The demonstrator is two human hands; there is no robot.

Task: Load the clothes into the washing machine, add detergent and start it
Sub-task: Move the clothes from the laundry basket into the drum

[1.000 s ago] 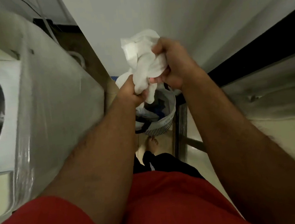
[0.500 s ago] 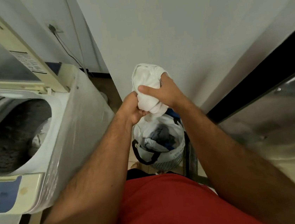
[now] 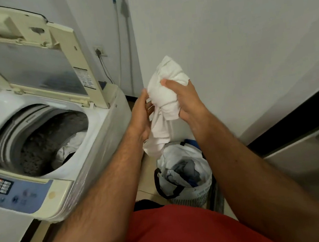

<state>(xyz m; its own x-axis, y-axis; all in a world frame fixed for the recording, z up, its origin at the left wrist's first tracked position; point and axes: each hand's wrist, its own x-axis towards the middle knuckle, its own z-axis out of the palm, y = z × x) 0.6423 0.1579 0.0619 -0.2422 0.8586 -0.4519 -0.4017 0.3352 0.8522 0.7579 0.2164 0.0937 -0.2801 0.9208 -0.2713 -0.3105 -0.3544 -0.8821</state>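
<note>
A bunched white garment (image 3: 165, 98) is held at chest height above the laundry basket (image 3: 190, 194). My right hand (image 3: 185, 99) grips its upper bundle, thumb across the front. My left hand (image 3: 141, 113) touches its left side with relaxed, fairly straight fingers, and a loose end hangs down past that wrist. The top-loading washing machine (image 3: 97, 140) stands at the left with its lid (image 3: 28, 56) raised. Some white and dark clothes (image 3: 70, 149) lie in the drum. The basket on the floor holds white, grey and blue clothes.
The blue control panel (image 3: 13, 191) runs along the machine's front edge. A white wall (image 3: 226, 53) rises just behind the basket. A power socket (image 3: 99, 51) with a cable and a hanging hose sit in the corner. A dark-framed metal surface (image 3: 307, 153) is at the right.
The view has tilted up and turned left, bringing the open machine into sight. The garment has risen away from the basket. My left hand has loosened from gripping the cloth to touching it.
</note>
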